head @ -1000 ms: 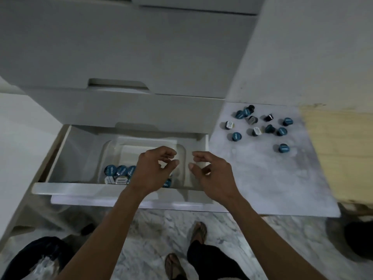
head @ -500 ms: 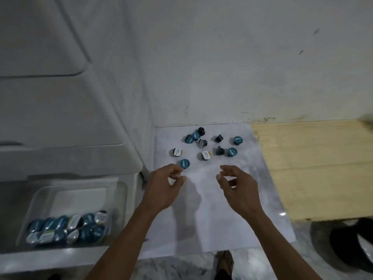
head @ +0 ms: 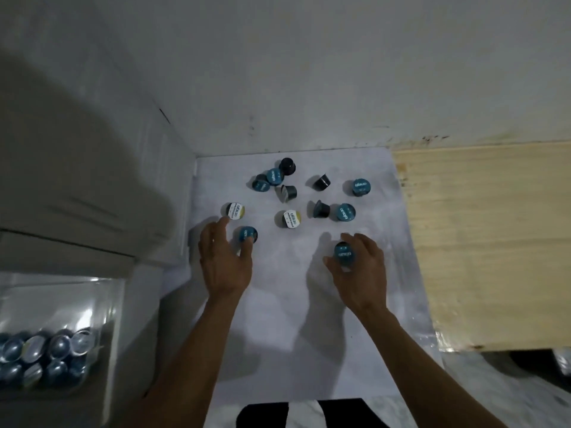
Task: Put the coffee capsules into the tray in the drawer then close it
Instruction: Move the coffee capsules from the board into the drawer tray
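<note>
Several coffee capsules (head: 342,212), blue-lidded, white-lidded and black, lie scattered on a white marble slab (head: 278,304). My right hand (head: 361,270) pinches one blue capsule (head: 345,254) between thumb and fingers. My left hand (head: 224,261) is spread open just left of it; its thumb touches another blue capsule (head: 247,234) and its forefinger reaches up to a white-lidded capsule (head: 234,210). At the bottom left the open drawer (head: 136,319) holds a clear plastic tray (head: 61,301) with several capsules (head: 46,353) in its near end.
Grey cabinet fronts (head: 77,180) rise above the drawer on the left. A pale wooden board (head: 488,242) adjoins the slab on the right. A white wall (head: 309,72) stands behind. My dark-clothed legs (head: 296,415) show at the bottom edge.
Both hands left the drawer and moved right to the slab. The right hand closed on a blue capsule; the left hand reached the nearest blue and white-lidded ones. The view swung right.
</note>
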`<state>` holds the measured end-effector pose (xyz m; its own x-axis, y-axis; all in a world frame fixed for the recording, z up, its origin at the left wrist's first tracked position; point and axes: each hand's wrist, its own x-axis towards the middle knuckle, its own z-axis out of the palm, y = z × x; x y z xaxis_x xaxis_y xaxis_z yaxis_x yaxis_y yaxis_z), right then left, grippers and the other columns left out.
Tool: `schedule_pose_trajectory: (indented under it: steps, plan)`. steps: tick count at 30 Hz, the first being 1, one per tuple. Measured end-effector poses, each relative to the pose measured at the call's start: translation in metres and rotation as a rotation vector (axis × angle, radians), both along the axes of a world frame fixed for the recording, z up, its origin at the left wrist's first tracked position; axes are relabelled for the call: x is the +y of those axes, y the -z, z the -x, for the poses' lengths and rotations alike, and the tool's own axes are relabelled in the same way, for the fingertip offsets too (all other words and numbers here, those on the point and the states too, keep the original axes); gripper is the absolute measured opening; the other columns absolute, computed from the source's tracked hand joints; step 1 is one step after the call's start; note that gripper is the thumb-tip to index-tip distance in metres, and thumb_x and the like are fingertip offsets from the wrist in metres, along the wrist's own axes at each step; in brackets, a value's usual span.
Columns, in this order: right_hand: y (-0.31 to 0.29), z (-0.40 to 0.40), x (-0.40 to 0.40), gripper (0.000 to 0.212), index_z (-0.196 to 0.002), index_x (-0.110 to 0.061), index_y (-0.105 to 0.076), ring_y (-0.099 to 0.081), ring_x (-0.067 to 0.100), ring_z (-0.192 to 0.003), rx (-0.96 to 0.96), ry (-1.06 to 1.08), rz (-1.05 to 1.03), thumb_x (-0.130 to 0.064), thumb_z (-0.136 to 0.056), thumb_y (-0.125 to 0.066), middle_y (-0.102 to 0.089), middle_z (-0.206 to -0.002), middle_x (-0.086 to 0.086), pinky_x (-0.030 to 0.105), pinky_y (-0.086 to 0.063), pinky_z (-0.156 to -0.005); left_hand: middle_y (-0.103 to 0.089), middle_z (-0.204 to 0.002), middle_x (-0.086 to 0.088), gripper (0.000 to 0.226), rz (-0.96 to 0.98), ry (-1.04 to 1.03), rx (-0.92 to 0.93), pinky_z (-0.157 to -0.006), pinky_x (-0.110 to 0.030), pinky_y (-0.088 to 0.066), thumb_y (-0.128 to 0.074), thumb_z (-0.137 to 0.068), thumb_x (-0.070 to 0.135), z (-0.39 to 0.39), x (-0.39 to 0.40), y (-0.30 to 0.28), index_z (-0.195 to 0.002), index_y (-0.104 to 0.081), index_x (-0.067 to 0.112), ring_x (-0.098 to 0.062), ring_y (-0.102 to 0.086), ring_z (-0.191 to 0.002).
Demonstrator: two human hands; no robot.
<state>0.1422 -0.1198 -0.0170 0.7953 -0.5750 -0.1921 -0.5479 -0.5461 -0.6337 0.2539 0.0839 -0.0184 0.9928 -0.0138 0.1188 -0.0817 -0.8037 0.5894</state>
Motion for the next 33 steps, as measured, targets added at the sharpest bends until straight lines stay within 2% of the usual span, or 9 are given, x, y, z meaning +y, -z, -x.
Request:
schedule_pose_trajectory:
  steps: [7,11,15,20,22,27,30,33]
  plan:
    - [0.027,-0.008,0.008,0.044,-0.122,-0.012,-0.063,-0.052,0.031,-0.121,-0.155,0.047,0.023,-0.019,-0.082,-0.078,-0.055,-0.133,0.013,0.029,-0.039,-0.102,-0.063,-0.122,-0.01,0.042,0.193,0.023,-0.017,-0.096,-0.046,-0.051,-0.071,-0.088,0.032,-0.004,-0.004,0.031,-0.121,-0.061,0.008,-0.024,-0.057,-0.116]
    - [0.031,-0.011,0.012,0.04,-0.119,-0.01,-0.065,-0.055,0.032,-0.118,-0.194,0.04,0.02,-0.015,-0.082,-0.077,-0.058,-0.129,0.014,0.027,-0.039,-0.101,-0.069,-0.109,-0.005,0.028,0.208,0.084,-0.028,-0.087,-0.048,-0.054,-0.067,-0.091,0.031,-0.007,-0.004,0.037,-0.111,-0.066,0.011,-0.022,-0.064,-0.102]
    - [0.034,-0.004,0.01,0.046,-0.122,-0.009,-0.062,-0.054,0.029,-0.119,-0.243,0.016,0.051,-0.015,-0.08,-0.079,-0.057,-0.129,0.014,0.025,-0.042,-0.101,-0.069,-0.111,-0.003,0.03,0.232,0.111,0.002,-0.089,-0.048,-0.053,-0.068,-0.091,0.032,-0.01,-0.006,0.036,-0.113,-0.065,0.013,-0.022,-0.064,-0.104]
    - [0.04,0.007,0.002,0.046,-0.12,-0.007,-0.063,-0.057,0.028,-0.116,-0.289,-0.035,0.074,-0.003,-0.078,-0.079,-0.058,-0.125,0.014,0.005,-0.035,-0.102,-0.07,-0.108,-0.005,0.025,0.177,0.153,-0.023,-0.088,-0.046,-0.053,-0.065,-0.092,0.024,-0.009,-0.008,0.035,-0.112,-0.066,0.009,-0.021,-0.065,-0.101]
    - [0.042,0.005,-0.001,0.043,-0.117,-0.006,-0.065,-0.058,0.026,-0.112,-0.305,-0.05,0.071,-0.002,-0.077,-0.079,-0.06,-0.121,0.014,0.003,-0.035,-0.1,-0.07,-0.108,-0.008,0.025,0.167,0.13,-0.014,-0.088,-0.048,-0.053,-0.062,-0.093,0.024,-0.007,-0.01,0.037,-0.111,-0.067,0.008,-0.024,-0.065,-0.101]
    - [0.044,-0.002,-0.001,0.035,-0.109,-0.009,-0.068,-0.057,0.023,-0.109,-0.316,-0.107,0.068,-0.013,-0.077,-0.081,-0.067,-0.117,0.008,0.014,-0.041,-0.097,-0.072,-0.103,-0.009,0.028,0.205,0.086,0.042,-0.087,-0.047,-0.055,-0.058,-0.094,0.031,-0.002,-0.022,0.03,-0.106,-0.07,0.008,-0.023,-0.067,-0.096]
    - [0.049,0.0,-0.002,0.035,-0.109,-0.008,-0.068,-0.057,0.024,-0.108,-0.346,-0.114,0.068,-0.016,-0.077,-0.081,-0.067,-0.116,0.009,0.011,-0.038,-0.098,-0.073,-0.101,-0.009,0.028,0.189,0.046,0.035,-0.087,-0.046,-0.055,-0.056,-0.094,0.03,-0.005,-0.023,0.028,-0.103,-0.071,0.007,-0.022,-0.066,-0.094]
    - [0.053,0.007,-0.005,0.039,-0.114,-0.007,-0.066,-0.055,0.023,-0.111,-0.377,-0.137,0.096,-0.015,-0.078,-0.081,-0.063,-0.119,0.012,0.014,-0.041,-0.099,-0.069,-0.11,-0.01,0.027,0.224,-0.018,0.078,-0.092,-0.048,-0.053,-0.056,-0.094,0.027,-0.007,-0.025,0.031,-0.113,-0.065,0.01,-0.025,-0.063,-0.103]
